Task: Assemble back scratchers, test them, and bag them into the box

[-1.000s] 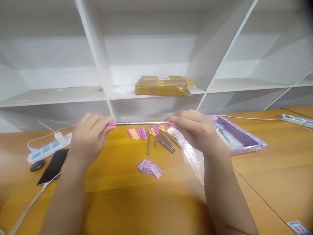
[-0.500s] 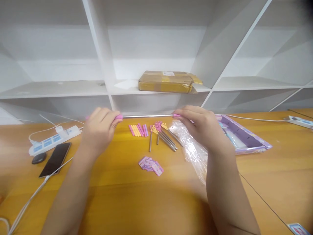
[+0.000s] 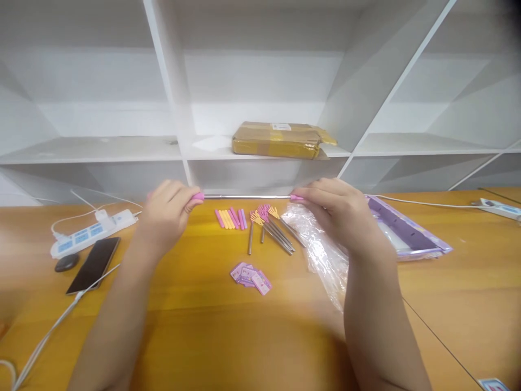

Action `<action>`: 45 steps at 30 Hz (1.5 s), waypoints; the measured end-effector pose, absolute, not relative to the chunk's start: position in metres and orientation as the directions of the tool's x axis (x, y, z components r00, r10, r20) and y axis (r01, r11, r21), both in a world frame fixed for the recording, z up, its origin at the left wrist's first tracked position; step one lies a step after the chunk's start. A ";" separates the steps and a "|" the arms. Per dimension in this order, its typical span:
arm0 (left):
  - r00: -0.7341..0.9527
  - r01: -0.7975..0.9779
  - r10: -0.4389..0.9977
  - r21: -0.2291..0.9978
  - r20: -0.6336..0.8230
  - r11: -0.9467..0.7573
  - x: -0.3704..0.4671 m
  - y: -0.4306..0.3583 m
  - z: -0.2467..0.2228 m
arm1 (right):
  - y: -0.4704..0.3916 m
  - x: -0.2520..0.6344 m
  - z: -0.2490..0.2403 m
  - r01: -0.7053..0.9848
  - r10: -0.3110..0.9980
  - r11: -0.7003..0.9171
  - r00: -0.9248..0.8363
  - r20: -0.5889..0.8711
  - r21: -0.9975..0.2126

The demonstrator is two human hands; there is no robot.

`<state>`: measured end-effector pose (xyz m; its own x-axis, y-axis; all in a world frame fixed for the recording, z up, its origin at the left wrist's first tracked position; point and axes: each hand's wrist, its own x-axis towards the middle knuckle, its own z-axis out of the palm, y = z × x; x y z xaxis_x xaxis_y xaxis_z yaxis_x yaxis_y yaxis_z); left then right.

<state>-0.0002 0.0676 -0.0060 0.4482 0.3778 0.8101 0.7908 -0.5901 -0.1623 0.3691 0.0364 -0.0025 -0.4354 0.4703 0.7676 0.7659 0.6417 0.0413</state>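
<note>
A thin metal rod with pink ends stretches level between my hands, above the back of the table. My left hand is closed round its pink left end. The pink right end is pinched in my right hand. Below the rod lie pink, yellow and purple sticks in a row. Beside them are several metal rods with small pink and yellow hand-shaped tips. Small purple and pink cards overlap in a pile nearer to me.
Clear plastic wrap and a purple tray lie at the right. A power strip, black phone and black mouse are left. A taped cardboard box sits on the shelf behind.
The view has shifted slightly. Both hands keep hold of the rod, which looks about as long as before. The objects on the table have not visibly moved.
</note>
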 end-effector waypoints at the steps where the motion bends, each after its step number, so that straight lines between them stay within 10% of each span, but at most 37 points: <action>1: 0.447 0.791 0.379 -0.159 0.810 -0.591 -0.002 0.069 -0.006 | 0.037 0.370 -0.002 0.762 0.470 0.646 -0.446 0.762 0.047; 18: 0.332 0.854 0.411 -0.085 0.849 -0.514 -0.084 0.106 -0.010 | 0.068 0.502 -0.014 0.883 0.326 0.467 -0.228 0.917 0.053; 33: 0.238 0.895 0.390 -0.045 0.890 -0.445 -0.101 0.105 -0.003 | 0.082 0.519 -0.043 0.915 0.543 0.116 0.267 0.796 -0.386; 39: 0.244 0.847 0.330 -0.034 0.912 -0.531 -0.087 0.104 0.004 | 0.076 0.510 -0.038 0.574 0.595 0.070 0.632 0.496 -0.816; 45: 0.211 0.847 0.346 0.005 0.914 -0.532 -0.083 0.090 0.013 | 0.068 0.505 -0.032 0.643 0.558 0.026 0.626 0.545 -0.766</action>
